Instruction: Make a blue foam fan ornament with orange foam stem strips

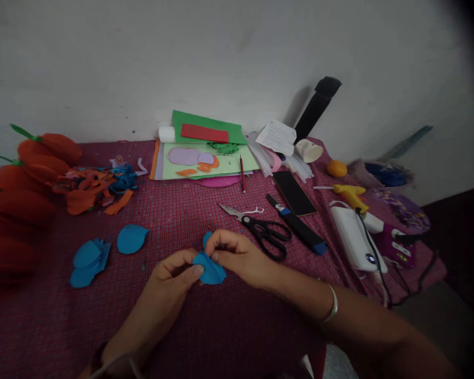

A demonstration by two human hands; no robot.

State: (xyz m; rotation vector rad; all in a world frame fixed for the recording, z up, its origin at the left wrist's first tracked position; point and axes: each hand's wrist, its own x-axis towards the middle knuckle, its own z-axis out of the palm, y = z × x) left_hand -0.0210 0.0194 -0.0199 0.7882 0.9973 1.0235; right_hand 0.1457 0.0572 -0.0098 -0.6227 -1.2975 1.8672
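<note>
Blue petal-shaped craft pieces (210, 272) are pinched between both hands, low in the middle of the view. My left hand (173, 278) grips their left edge, thumb on top. With thumb and fingertips, my right hand (240, 258) closes on their upper edge; a bit of blue shows behind its fingers. How many pieces are held I cannot tell. To the left lie a single blue petal (132, 239) and a loose stack of blue petals (89, 263). Black-handled scissors (260, 226), blades partly apart, rest just beyond my right hand.
Orange pumpkin-like crafts (19, 200) and a heap of scraps (98, 187) occupy the left. Coloured sheets (205, 152) lie by the wall. Rightward are a cutter knife (300, 226), a phone (294, 193), a yellow glue gun (349, 195) and a white power bank (355, 239) with cords.
</note>
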